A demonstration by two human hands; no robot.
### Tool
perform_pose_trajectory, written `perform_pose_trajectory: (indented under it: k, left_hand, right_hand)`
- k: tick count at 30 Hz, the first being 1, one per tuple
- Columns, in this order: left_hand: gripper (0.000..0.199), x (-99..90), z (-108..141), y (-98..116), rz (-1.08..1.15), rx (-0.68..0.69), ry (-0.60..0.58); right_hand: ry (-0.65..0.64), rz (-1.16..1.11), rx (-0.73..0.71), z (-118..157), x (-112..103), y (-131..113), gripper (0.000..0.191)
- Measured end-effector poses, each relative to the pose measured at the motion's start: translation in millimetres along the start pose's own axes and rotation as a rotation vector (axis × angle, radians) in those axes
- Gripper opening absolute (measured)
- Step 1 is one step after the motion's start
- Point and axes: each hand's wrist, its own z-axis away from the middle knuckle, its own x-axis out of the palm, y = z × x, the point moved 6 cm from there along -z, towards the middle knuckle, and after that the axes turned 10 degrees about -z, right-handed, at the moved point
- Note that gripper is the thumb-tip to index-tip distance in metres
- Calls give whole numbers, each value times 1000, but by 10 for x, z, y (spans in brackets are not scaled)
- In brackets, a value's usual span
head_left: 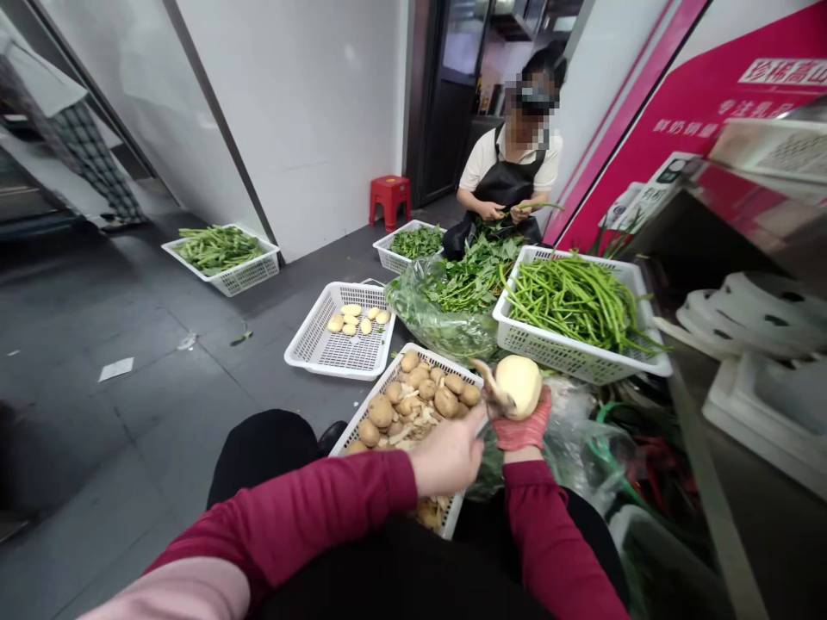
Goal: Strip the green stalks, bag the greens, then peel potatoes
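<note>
My left hand, bare, is closed around a peeler, which is blurred and only partly visible. Its working end is against a large, pale, mostly peeled potato. A strip of brown peel curls off the potato's left side. My right hand, in a reddish glove, grips this potato from below. Under my hands is a white basket with unpeeled brown potatoes and loose peelings. Beyond it, another white basket holds several peeled potatoes.
A basket of long green beans and a plastic bag of leafy greens lie ahead. A person in a dark apron sits behind, handling green stems. A red stool stands by the wall; green vegetables fill a basket left.
</note>
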Motion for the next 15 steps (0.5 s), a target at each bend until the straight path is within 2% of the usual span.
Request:
perform_pose_trajectory:
  k: [2, 5, 7, 9, 12, 15]
  left_hand:
    - [52, -11, 73, -17, 28, 16, 13]
    - [49, -376, -216, 8, 47, 7, 152]
    - [46, -549, -468, 85, 0, 31, 113]
    - [47, -563, -546, 162, -63, 54, 38]
    - [57, -400, -248, 177, -88, 35, 46]
    - [52, -210, 171, 87, -25, 12, 15]
  right_hand:
    - [-46, 32, 38, 4, -17, -6, 61]
    - [-112, 81, 75, 63, -34, -8, 58]
    - [-94, 109, 67, 100, -55, -14, 52]
    - [-77, 101, 38, 116, -54, -27, 44]
    - [-86, 79, -4, 113, -25, -49, 41]
    - [-106, 149, 17, 114, -1, -39, 53]
